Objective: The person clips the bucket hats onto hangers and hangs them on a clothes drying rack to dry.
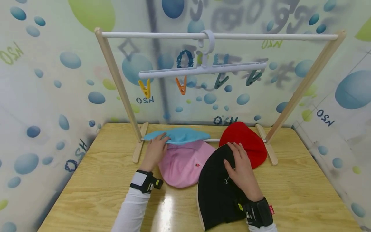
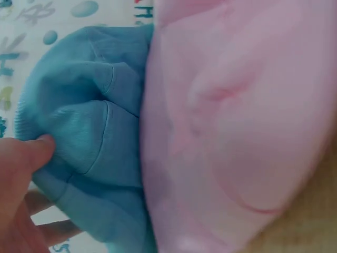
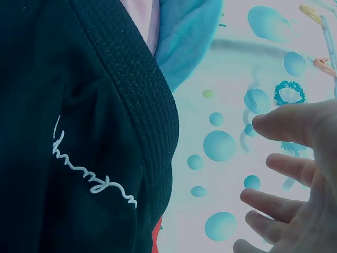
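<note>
Left hand: you pinch the blue hat [image 1: 185,135] at its left end, thumb on the near face, fingers behind; your left hand [image 1: 155,153] probably grips there because the cloth is soft and would sag. Blue hat lies by the table's [image 1: 87,180] far edge, covering part of the rack's [image 1: 304,77] low bar.

Right hand: your right hand [image 1: 242,172] is over the black hat [image 1: 213,193], thumb spread, fingers loosely extended, gripping nothing; palm contact, cannot tell.

Pink hat [image 1: 182,167] meets the blue one's near side. Red hat [image 1: 243,145] sits toward the far right corner, partly behind the black. Hanger [image 1: 174,72] hooks over the top bar, so its clips [image 1: 181,86] dangle free.
</note>
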{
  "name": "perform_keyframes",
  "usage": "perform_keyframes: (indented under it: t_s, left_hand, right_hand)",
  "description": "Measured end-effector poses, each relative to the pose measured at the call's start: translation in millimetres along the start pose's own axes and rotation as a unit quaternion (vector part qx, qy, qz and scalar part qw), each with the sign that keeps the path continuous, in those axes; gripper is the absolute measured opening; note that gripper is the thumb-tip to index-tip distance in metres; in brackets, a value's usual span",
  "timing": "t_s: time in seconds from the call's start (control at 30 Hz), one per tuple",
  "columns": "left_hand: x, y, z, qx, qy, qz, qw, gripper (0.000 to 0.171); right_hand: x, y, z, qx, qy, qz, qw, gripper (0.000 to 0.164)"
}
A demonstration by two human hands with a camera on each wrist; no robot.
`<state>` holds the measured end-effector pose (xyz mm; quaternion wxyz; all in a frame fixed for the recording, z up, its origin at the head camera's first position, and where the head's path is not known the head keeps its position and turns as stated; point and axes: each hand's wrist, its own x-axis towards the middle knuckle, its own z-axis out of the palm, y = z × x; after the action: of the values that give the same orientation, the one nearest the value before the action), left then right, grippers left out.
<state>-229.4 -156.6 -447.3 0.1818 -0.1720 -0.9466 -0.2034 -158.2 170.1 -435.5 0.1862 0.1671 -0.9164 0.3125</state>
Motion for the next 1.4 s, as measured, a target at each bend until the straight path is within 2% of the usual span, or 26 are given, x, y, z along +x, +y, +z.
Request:
perform_keyframes:
  t_s: [0.17, 0.27, 0.43, 0.53, 0.77, 1.0, 1.4]
  left_hand:
    - [12.5, 2.1, -11.2, -0.026, 0.061, 0.017, 0.9977, 0.016]
    - [17.5, 2.8, -17.2, -0.056, 0.078, 0.012, 0.9953, 0.017]
    - [22.1, 0.8, -23.8, -0.086, 0.078, -0.006, 0.9932, 0.016]
    - [23.6, -0.6, -28.0, -0.106, 0.080, -0.004, 0.9911, 0.014]
    - [25.0, -2.2, -40.5, -0.137, 0.100, -0.003, 0.9855, 0.014]
    - [25.8, -2.5, -53.6, -0.141, 0.131, 0.003, 0.9813, 0.014]
    - [22.0, -6.6, -64.6, -0.163, 0.141, -0.026, 0.9761, 0.014]
  right_hand:
    - [-1.9, 0.0, 0.9, 0.004, 0.002, 0.003, 1.000, 0.065]
    - [-2.6, -0.2, 1.0, 0.009, 0.000, 0.006, 1.000, 0.064]
    - [-3.5, -0.9, -0.4, 0.010, -0.008, 0.015, 1.000, 0.062]
    - [-3.6, -0.8, -0.9, 0.008, -0.010, 0.014, 1.000, 0.060]
    - [-2.9, -2.8, -3.3, 0.011, -0.019, 0.008, 1.000, 0.043]
    - [-2.1, -7.2, -3.8, 0.011, -0.031, 0.005, 0.999, 0.030]
    - [8.7, -12.8, -3.7, 0.007, -0.041, -0.007, 0.999, 0.027]
